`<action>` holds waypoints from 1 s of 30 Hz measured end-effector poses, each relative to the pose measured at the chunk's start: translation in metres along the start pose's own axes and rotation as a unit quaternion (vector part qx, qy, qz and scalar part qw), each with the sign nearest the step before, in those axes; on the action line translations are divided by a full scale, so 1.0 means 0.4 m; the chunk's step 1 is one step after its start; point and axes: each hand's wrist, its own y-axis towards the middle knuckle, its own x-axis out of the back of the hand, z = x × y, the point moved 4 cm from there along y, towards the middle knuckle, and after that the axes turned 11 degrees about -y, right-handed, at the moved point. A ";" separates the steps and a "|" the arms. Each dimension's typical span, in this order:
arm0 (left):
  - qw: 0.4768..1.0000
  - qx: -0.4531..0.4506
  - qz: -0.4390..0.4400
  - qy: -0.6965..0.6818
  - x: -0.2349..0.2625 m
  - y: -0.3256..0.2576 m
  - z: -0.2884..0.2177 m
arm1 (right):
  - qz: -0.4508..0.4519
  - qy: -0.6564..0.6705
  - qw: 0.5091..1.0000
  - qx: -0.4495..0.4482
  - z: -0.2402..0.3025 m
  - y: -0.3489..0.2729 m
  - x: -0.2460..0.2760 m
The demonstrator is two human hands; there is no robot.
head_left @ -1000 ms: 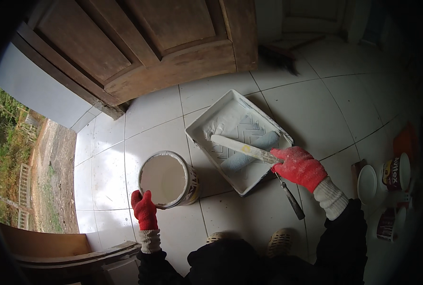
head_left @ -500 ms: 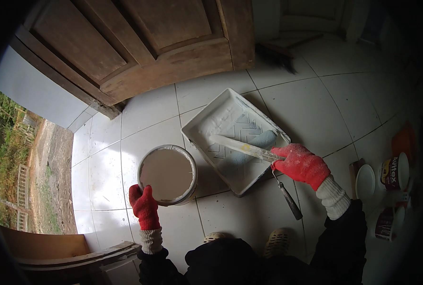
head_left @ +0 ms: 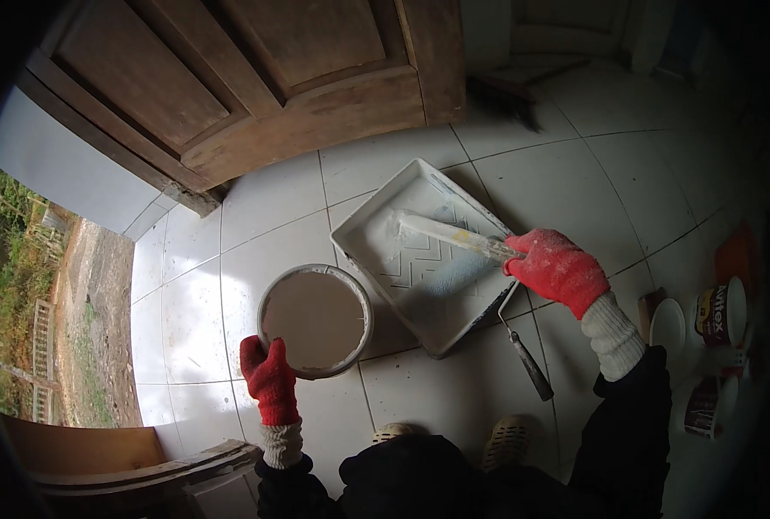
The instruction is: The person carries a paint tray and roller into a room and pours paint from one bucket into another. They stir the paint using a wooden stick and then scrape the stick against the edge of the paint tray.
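Observation:
My left hand (head_left: 270,381), in a red glove, grips the near left rim of a round bucket (head_left: 369,324) with a pale greyish surface inside, probably paint. In my right hand (head_left: 565,275), gloved likewise, is a flat stirring stick (head_left: 458,236) smeared with white. Its far end reaches over a white paint tray (head_left: 356,256), against or just above the wet film; contact is hard to judge. A light blue paint roller (head_left: 464,273) lies in that tray, partly beneath the stick. The roller's dark handle (head_left: 532,368) sticks out over the tray's near right edge.
A wooden door (head_left: 316,130) stands beyond the tray on the tiled floor (head_left: 272,212). Several tubs, among them a white one (head_left: 667,324), are at the right. A dark broom (head_left: 510,99) lies at the back. The doorway on the left shows ground outdoors (head_left: 99,329).
The bucket has shifted slightly right along with my left hand. My right hand has moved a little up and right, carrying the stick farther across the tray.

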 end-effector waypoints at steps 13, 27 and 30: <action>1.000 0.015 -0.012 0.002 0.026 0.005 0.041 | 0.006 -0.002 1.000 -0.013 0.005 0.003 -0.045; 0.999 0.004 -0.026 0.046 0.054 0.007 0.063 | -0.049 -0.049 0.997 0.016 0.025 0.000 -0.059; 0.999 0.017 -0.033 0.026 0.058 0.000 0.042 | -0.060 -0.042 0.996 0.050 0.016 0.009 -0.086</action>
